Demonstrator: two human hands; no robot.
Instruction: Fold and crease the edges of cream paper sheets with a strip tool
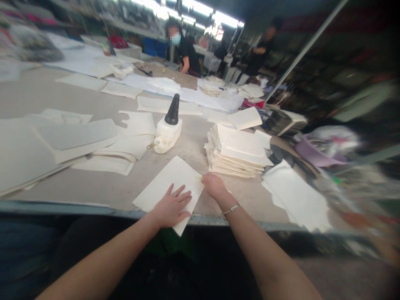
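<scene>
My left hand [173, 205] lies flat with fingers spread on a cream sheet [170, 177], which rests at an angle on the table with one corner over the front edge. My right hand [214, 185] is closed at the sheet's right side. A small yellowish tip shows at its fingers; what it belongs to is hidden. Behind the sheet stands a white container with a black cone-shaped top [172, 109]. To the right of that rises a thick stack of cream pieces [239, 150].
Large pale sheets [75, 137] spread over the table's left side. Loose white sheets [296, 193] lie at the right, near a purple basin [318, 151]. A thin slanting pole [308, 50] stands at the back right. Two people [189, 52] are across the table, one masked.
</scene>
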